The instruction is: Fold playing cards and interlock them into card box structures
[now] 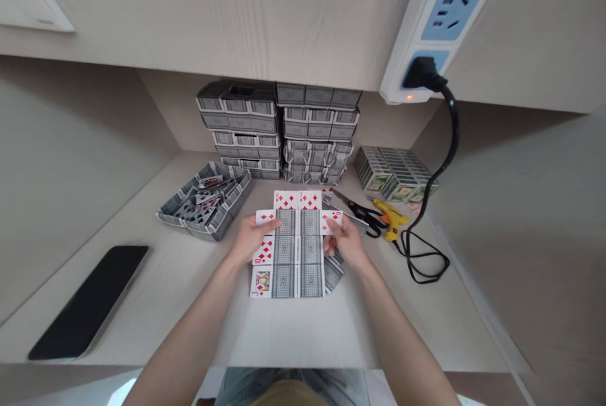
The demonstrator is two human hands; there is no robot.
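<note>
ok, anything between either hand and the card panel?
Nothing visible. The left hand holds the card panel by its left side, the right hand by its right. Scissors and glue gun lie beyond the right hand.

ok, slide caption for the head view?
Left hand and right hand hold a panel of playing cards at a pale desk, scissors and a yellow glue gun to the right.

I see a panel of playing cards [285, 249] spread flat over the desk [293, 333], patterned grey backs up, red diamond faces edging its top, left and upper right
</note>
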